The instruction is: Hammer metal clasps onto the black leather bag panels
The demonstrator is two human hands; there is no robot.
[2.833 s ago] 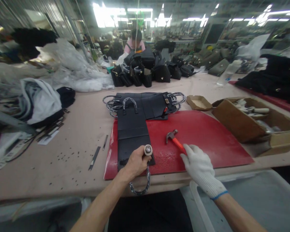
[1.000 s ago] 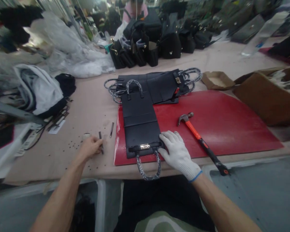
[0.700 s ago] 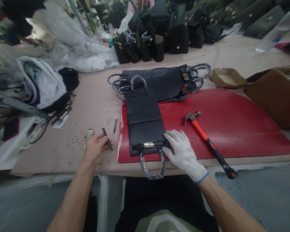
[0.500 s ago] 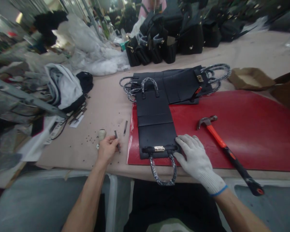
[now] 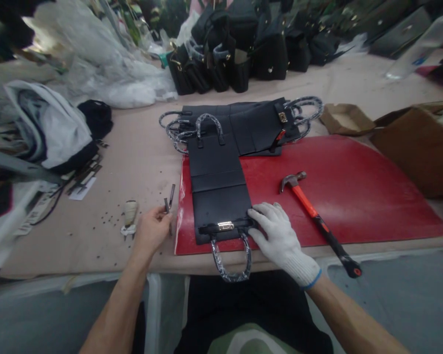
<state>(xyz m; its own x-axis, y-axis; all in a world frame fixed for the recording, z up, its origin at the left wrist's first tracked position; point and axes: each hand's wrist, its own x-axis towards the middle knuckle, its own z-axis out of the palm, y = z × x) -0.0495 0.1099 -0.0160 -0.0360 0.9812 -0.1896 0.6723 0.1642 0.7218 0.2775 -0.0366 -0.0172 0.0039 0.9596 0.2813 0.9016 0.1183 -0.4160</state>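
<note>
My bare left hand (image 5: 154, 227) pinches a slim dark metal punch (image 5: 166, 205) just left of the red mat. A similar metal rod (image 5: 173, 192) lies right behind it on the table. To the left of this hand is a pale-handled tool (image 5: 130, 211) with metal prongs. My right hand (image 5: 275, 231), in a white knitted glove, rests with fingers spread at the right edge of a flat black bag panel (image 5: 219, 201). The panel has a gold clasp (image 5: 226, 225) and a plastic-wrapped handle (image 5: 232, 276) hanging past the mat's near edge.
A claw hammer (image 5: 304, 201) with an orange and black grip lies on the red mat (image 5: 369, 191). More black panels (image 5: 258, 123) are stacked behind. Finished-looking black bags (image 5: 269, 54), brown boxes (image 5: 347, 119), clear plastic (image 5: 96, 69) and small dark bits (image 5: 109, 216) are around.
My left hand has shifted slightly right, away from the pale-handled tool, and the punch in it stands more upright. My right hand stays on the panel. The whole view has turned right.
</note>
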